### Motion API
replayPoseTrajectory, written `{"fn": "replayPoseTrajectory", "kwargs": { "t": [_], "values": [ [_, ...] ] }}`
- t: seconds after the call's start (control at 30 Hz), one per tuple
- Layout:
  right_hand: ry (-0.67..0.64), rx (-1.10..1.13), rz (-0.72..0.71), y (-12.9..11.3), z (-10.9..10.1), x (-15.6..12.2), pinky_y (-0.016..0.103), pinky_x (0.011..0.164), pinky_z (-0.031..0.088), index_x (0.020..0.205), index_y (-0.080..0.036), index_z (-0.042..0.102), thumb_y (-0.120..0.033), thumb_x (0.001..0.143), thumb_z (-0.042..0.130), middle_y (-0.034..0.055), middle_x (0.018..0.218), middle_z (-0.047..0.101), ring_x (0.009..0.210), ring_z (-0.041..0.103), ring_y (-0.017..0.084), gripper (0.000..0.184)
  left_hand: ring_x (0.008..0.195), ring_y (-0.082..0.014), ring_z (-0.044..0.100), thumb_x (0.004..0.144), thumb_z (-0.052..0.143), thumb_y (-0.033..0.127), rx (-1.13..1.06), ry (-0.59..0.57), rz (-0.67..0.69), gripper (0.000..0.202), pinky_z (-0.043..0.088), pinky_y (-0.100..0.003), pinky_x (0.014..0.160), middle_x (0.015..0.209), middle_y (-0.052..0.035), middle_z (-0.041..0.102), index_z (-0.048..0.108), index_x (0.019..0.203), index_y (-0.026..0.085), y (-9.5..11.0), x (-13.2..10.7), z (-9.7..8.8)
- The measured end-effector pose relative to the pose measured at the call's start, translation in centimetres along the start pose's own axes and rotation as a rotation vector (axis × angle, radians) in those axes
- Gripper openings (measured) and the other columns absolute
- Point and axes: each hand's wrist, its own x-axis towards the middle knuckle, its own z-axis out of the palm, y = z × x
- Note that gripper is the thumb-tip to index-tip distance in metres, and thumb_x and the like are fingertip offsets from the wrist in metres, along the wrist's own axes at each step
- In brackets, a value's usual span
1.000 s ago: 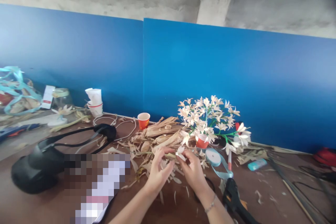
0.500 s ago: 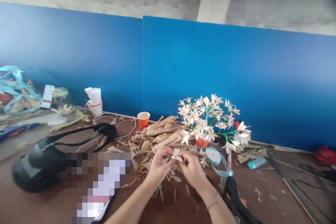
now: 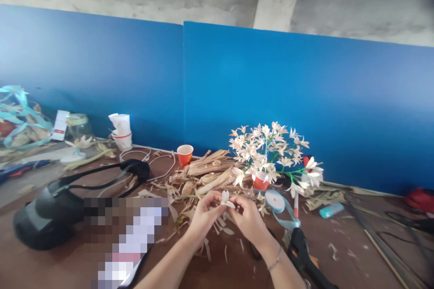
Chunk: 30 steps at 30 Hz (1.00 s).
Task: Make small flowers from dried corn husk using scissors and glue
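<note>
My left hand (image 3: 203, 217) and my right hand (image 3: 249, 220) meet over the brown table, both pinched on one small white husk flower (image 3: 225, 199) between their fingertips. A bracelet sits on my right wrist. Just behind the hands lies a pile of dried corn husks (image 3: 203, 175). To the right of it a bouquet of white husk flowers (image 3: 269, 151) on green stems stands in a red cup (image 3: 260, 181).
A light-blue ribbon spool (image 3: 275, 202) and a black glue gun (image 3: 303, 255) lie right of my hands. A black headset (image 3: 57, 205) rests at the left. A red paper cup (image 3: 185, 155), white stacked cups (image 3: 122, 132) and a glass jar (image 3: 78, 127) stand along the blue wall.
The small flower has been turned upright between my fingertips and both hands have shifted slightly. Nothing else on the table has moved.
</note>
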Motion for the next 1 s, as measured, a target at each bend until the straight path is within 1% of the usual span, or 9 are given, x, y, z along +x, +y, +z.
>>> {"fn": "replayPoseTrajectory", "kwargs": {
  "t": [0.07,0.13,0.2,0.27,0.33,0.43,0.6,0.83,1.0],
  "values": [
    [0.011,0.052,0.043,-0.3,-0.2,0.1,0.023,0.062,0.042,0.079,-0.016,0.064,-0.020,0.076,0.051,0.0022,0.069,0.063,0.066,0.056,0.016,0.015,0.074,-0.0158,0.052,0.061,0.071,0.032,-0.013,0.004,0.007,0.021,0.039,-0.025,0.069,0.079,-0.0027,0.059,0.058,0.068,0.016,0.1,0.0,0.0],
    [0.037,0.109,0.107,-0.6,-0.4,0.1,0.022,0.057,0.040,0.075,-0.016,0.063,-0.025,0.077,0.049,0.0006,0.061,0.060,0.060,0.053,0.014,0.017,0.071,-0.0151,0.052,0.062,0.070,0.032,-0.012,0.015,0.009,0.021,0.039,-0.024,0.067,0.079,-0.0028,0.059,0.059,0.070,0.016,0.1,-0.1,-0.1],
    [0.058,0.171,0.180,-0.9,-0.6,0.1,0.022,0.053,0.037,0.067,-0.016,0.060,-0.031,0.081,0.043,0.0001,0.057,0.057,0.055,0.050,0.013,0.028,0.070,-0.0150,0.052,0.062,0.070,0.032,-0.001,0.034,0.004,0.021,0.040,-0.024,0.066,0.079,-0.0026,0.059,0.058,0.070,0.016,0.2,-0.1,-0.1],
    [0.041,0.232,0.236,-1.0,-0.7,0.1,0.022,0.052,0.036,0.061,-0.015,0.058,-0.036,0.084,0.038,0.0004,0.055,0.055,0.054,0.049,0.013,0.037,0.070,-0.0155,0.053,0.061,0.071,0.032,0.008,0.048,0.007,0.022,0.040,-0.024,0.066,0.078,-0.0023,0.059,0.058,0.069,0.016,0.1,0.0,-0.1],
    [-0.004,0.257,0.267,-1.0,-0.5,0.0,0.022,0.051,0.035,0.060,-0.015,0.056,-0.039,0.082,0.043,-0.0007,0.053,0.053,0.051,0.046,0.011,0.035,0.069,-0.0156,0.053,0.060,0.071,0.031,0.010,0.052,0.018,0.021,0.040,-0.024,0.065,0.077,-0.0019,0.059,0.057,0.069,0.017,0.0,0.0,-0.1],
    [-0.033,0.228,0.255,-0.9,-0.2,0.0,0.020,0.046,0.030,0.059,-0.015,0.053,-0.035,0.076,0.053,-0.0036,0.051,0.047,0.047,0.038,0.008,0.026,0.069,-0.0155,0.052,0.061,0.071,0.029,0.017,0.042,0.043,0.020,0.040,-0.024,0.065,0.076,-0.0018,0.057,0.058,0.067,0.016,-0.1,0.2,-0.2],
    [-0.001,0.141,0.190,-1.0,-0.2,0.0,0.020,0.046,0.030,0.064,-0.015,0.052,-0.032,0.077,0.050,-0.0041,0.053,0.045,0.049,0.037,0.008,0.021,0.077,-0.0175,0.052,0.060,0.072,0.027,0.065,0.041,0.081,0.018,0.040,-0.026,0.070,0.079,-0.0028,0.057,0.059,0.064,0.016,-0.1,0.2,-0.2],
    [-0.053,0.194,0.198,-1.1,-0.6,0.1,0.019,0.046,0.031,0.069,-0.016,0.052,-0.028,0.077,0.049,-0.0041,0.055,0.046,0.049,0.039,0.009,0.015,0.065,-0.0131,0.050,0.062,0.071,0.029,0.001,-0.027,-0.001,0.019,0.040,-0.023,0.063,0.073,-0.0014,0.056,0.057,0.066,0.016,0.2,0.0,0.1],
    [-0.047,0.199,0.186,-0.8,-0.6,0.1,0.019,0.047,0.032,0.069,-0.016,0.054,-0.028,0.076,0.050,-0.0036,0.057,0.048,0.051,0.041,0.009,0.014,0.063,-0.0118,0.050,0.059,0.073,0.031,-0.011,-0.033,-0.026,0.023,0.040,-0.022,0.060,0.073,-0.0012,0.056,0.058,0.064,0.014,0.3,0.0,0.1]
  ]
}}
